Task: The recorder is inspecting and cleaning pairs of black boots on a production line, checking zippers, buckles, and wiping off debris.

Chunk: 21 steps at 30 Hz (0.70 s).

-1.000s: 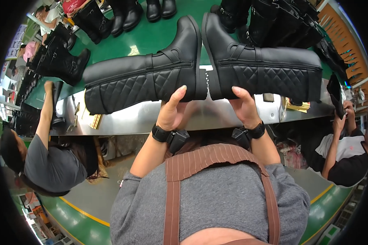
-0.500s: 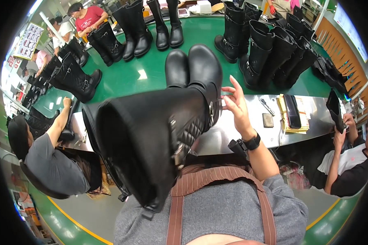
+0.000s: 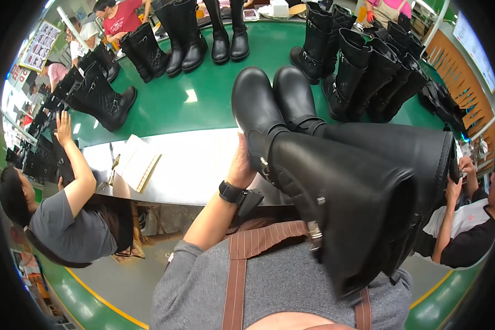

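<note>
A pair of tall black boots hangs before me, toes pointing away and shafts slanting to the lower right. The left boot (image 3: 335,187) carries a quilted panel, straps and metal buckles; the right boot (image 3: 379,143) lies partly behind it. My left hand (image 3: 242,165) grips the left boot at the side of its foot, below the ankle strap, with most fingers hidden behind it. A black band with a small dark device is on that wrist. My right hand and forearm are hidden behind the boot shafts.
A metal bench edge (image 3: 198,159) fronts the green table (image 3: 165,110). Several black boots stand at the back and right. A paper pad (image 3: 137,162) lies left on the metal. Co-workers sit close on my left (image 3: 71,220) and right (image 3: 462,220); others stand beyond the table.
The boots' shafts have swung from lower left to lower right. My left hand has come into view at the boot; my right hand, earlier visible with fingers spread, is now hidden. The left co-worker's arm has risen.
</note>
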Each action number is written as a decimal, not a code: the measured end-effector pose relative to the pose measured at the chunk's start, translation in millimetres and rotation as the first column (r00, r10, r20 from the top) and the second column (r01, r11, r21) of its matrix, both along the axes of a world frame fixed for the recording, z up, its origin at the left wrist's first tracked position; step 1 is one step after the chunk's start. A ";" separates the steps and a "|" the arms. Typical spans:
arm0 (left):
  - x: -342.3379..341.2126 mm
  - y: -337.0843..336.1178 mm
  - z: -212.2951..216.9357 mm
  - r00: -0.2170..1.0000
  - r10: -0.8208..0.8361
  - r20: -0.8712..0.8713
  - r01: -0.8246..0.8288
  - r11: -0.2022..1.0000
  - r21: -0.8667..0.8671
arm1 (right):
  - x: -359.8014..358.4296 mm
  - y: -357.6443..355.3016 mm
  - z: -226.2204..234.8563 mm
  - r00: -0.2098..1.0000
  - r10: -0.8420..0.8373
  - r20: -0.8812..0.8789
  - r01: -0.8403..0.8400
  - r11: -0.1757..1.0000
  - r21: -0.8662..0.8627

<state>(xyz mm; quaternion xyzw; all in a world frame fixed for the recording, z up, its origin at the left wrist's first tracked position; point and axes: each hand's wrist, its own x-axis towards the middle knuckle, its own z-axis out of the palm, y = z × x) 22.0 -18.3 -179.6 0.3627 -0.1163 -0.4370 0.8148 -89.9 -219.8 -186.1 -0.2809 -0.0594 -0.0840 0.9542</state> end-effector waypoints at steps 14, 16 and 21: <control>12.0 32.2 1.3 0.991 -0.036 -0.127 0.002 0.967 -0.253 | -20.3 17.6 16.1 0.991 0.028 -0.129 -0.014 0.994 0.107; 9.7 32.6 1.1 0.998 -0.012 -0.069 -0.007 0.963 -0.269 | -22.2 22.5 15.8 0.996 0.056 0.067 -0.073 0.955 0.288; 4.2 29.5 -1.3 0.982 0.108 -0.158 -0.144 0.960 -0.240 | -17.2 30.0 12.1 0.990 -0.058 -0.129 0.095 0.948 0.303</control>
